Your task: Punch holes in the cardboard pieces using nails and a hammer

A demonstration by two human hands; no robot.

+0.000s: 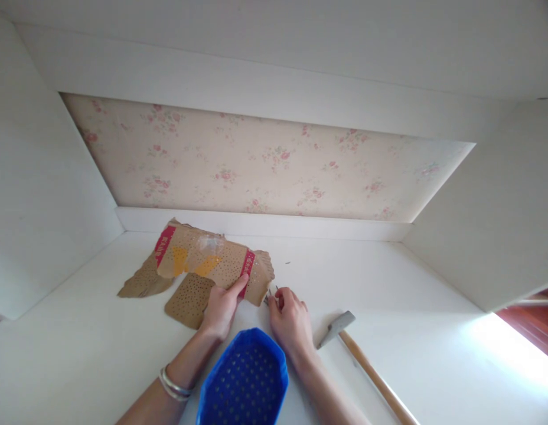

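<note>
My left hand (221, 308) holds the near edge of a torn piece of brown cardboard (216, 260), its thumb on top beside a red printed stripe. Many small holes dot the cardboard, which also bears yellow patches and clear tape. At its right end, my right hand (288, 313) is closed in a pinch by the ragged edge. Small thin dark pieces, like nails, show at those fingertips; their exact kind is too small to make out. More holed cardboard (191, 300) lies under and beside the held piece.
Between my forearms stands a blue plastic basket (280, 369) with a dotted bottom. To the right, a hammer (367, 363) with a wooden handle lies on the white surface (358, 277). White panels enclose the sides and top; flowered wallpaper (274, 171) covers the back.
</note>
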